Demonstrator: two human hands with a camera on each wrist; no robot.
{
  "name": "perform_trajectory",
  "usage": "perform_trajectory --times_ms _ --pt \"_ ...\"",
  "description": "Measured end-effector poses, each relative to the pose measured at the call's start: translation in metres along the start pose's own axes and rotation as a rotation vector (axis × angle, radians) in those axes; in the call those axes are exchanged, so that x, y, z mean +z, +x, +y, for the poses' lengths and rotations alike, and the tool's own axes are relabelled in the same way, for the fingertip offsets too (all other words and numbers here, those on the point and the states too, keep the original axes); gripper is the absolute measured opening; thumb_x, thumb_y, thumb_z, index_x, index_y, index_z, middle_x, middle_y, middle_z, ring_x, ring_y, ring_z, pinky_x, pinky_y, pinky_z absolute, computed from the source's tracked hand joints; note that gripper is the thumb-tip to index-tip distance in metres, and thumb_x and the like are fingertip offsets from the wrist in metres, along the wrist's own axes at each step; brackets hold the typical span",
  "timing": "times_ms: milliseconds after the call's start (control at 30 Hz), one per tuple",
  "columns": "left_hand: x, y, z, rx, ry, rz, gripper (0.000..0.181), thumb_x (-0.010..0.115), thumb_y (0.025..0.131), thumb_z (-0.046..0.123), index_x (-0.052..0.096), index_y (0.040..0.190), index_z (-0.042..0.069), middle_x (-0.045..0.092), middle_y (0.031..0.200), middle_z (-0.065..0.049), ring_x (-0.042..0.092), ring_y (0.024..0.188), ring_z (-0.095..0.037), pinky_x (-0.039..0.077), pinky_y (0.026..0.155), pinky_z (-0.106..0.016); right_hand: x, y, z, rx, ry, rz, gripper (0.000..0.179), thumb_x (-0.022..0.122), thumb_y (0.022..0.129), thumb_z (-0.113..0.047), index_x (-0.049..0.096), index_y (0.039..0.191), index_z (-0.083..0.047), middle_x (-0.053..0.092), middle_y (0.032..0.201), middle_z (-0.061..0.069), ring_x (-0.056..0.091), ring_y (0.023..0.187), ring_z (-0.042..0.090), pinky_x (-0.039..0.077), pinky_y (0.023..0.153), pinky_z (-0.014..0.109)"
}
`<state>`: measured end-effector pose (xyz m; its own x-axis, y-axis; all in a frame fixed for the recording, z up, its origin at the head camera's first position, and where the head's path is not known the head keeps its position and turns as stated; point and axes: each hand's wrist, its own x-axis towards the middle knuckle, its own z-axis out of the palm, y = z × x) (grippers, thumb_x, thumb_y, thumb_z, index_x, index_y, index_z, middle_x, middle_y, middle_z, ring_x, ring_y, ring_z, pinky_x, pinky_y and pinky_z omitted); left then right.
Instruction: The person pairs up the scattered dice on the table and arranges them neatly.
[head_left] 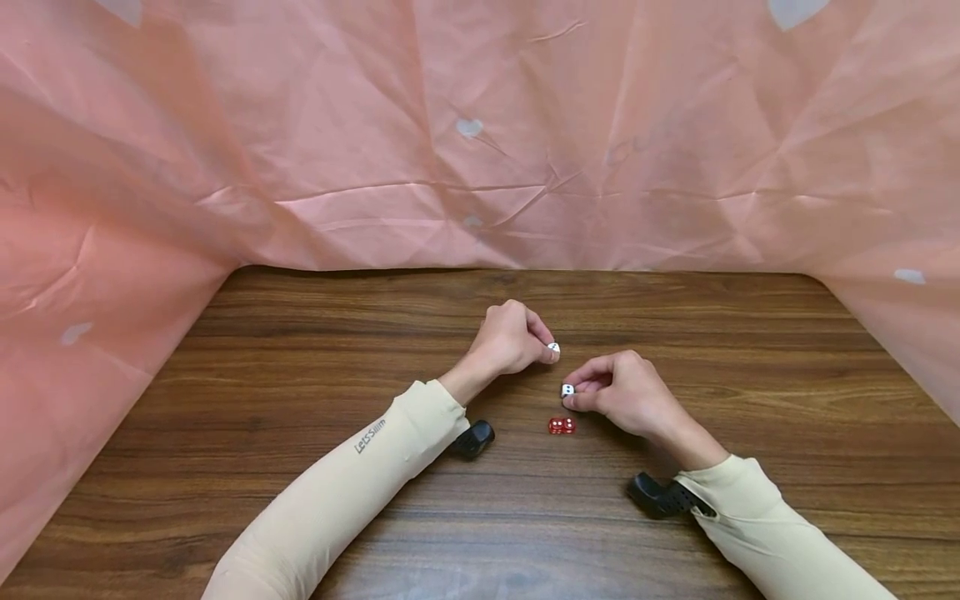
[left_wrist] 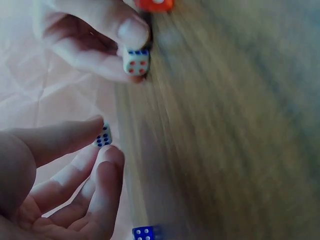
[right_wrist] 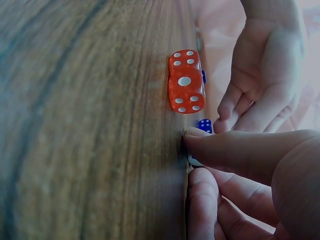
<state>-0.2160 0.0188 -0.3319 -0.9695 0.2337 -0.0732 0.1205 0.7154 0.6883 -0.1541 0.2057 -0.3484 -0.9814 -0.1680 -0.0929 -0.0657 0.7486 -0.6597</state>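
Observation:
Over the middle of the table, my left hand pinches a small white die between thumb and fingertips. In the left wrist view, that die shows blue pips and is held above the wood. My right hand pinches a second white die, nearer to me and low at the tabletop. Red pips mark one face of this second die. Just in front of the right fingertips lie two translucent red dice, side by side and touching. The right hand's die is mostly hidden by its thumb in the right wrist view.
Blue dice also show: one blue die at the bottom of the left wrist view, and a blue die beyond the right thumb. The wooden table is bordered by a pink curtain at the back and sides.

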Motion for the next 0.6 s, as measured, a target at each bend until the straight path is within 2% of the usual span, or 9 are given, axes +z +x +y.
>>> perform_trajectory --times_ms 133,400,600 --pt "0.003 -0.01 0.0 0.025 0.009 -0.047 0.011 0.093 0.08 0.026 0.083 0.078 0.025 0.08 0.093 0.007 0.068 0.104 -0.016 0.055 0.092 -0.031 -0.001 0.0 0.0 0.001 -0.002 -0.001 0.016 0.088 0.084 -0.026 0.084 0.096 -0.017 0.078 0.08 -0.006 0.066 0.077 0.007 0.049 0.073 0.028" --pt "0.007 -0.021 -0.002 0.069 0.045 -0.112 0.012 0.094 0.078 0.024 0.082 0.077 0.024 0.077 0.08 0.01 0.063 0.083 -0.009 0.05 0.073 -0.024 -0.002 0.0 0.0 0.001 0.003 -0.004 0.018 0.089 0.083 -0.026 0.084 0.097 -0.016 0.078 0.081 -0.005 0.066 0.078 0.008 0.049 0.072 0.028" --pt "0.01 -0.025 -0.006 0.099 0.015 -0.157 0.014 0.096 0.076 0.021 0.083 0.079 0.021 0.078 0.073 0.01 0.063 0.076 -0.003 0.048 0.071 -0.022 -0.002 -0.001 0.001 0.006 0.014 -0.006 0.02 0.089 0.083 -0.026 0.084 0.099 -0.015 0.079 0.081 -0.005 0.066 0.078 0.008 0.049 0.071 0.027"
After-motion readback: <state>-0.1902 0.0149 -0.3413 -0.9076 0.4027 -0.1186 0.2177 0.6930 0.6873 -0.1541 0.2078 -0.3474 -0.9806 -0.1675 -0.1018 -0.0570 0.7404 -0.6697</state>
